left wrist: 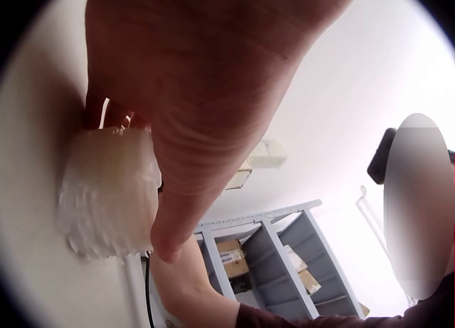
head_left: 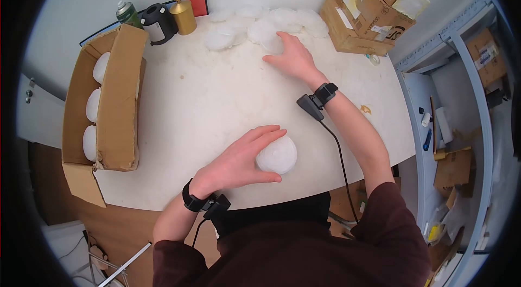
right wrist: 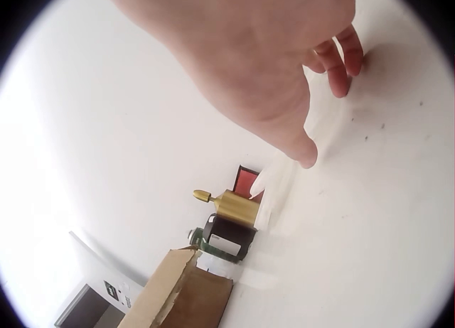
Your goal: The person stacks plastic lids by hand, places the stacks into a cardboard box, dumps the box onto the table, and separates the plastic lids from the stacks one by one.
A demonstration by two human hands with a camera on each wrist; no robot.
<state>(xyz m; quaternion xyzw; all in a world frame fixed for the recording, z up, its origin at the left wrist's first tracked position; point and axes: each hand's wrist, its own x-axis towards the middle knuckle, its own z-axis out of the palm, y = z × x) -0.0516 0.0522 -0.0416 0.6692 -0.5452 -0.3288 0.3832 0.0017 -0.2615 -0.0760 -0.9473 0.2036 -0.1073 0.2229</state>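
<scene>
My left hand holds a short, round stack of thin white discs near the table's front edge, thumb on one side and fingers on the other. In the left wrist view the stack shows rippled, translucent layers down its side. My right hand reaches to the back of the table, its thumb spread from the fingers. Its fingertips overlap a loose spread of white, filmy discs by the wall. In the right wrist view the right hand has nothing in its grasp.
A long open cardboard box at the left holds several white round stacks. Behind it stand a green can, a black container and a gold canister. Cardboard boxes and a tape roll are at the back right.
</scene>
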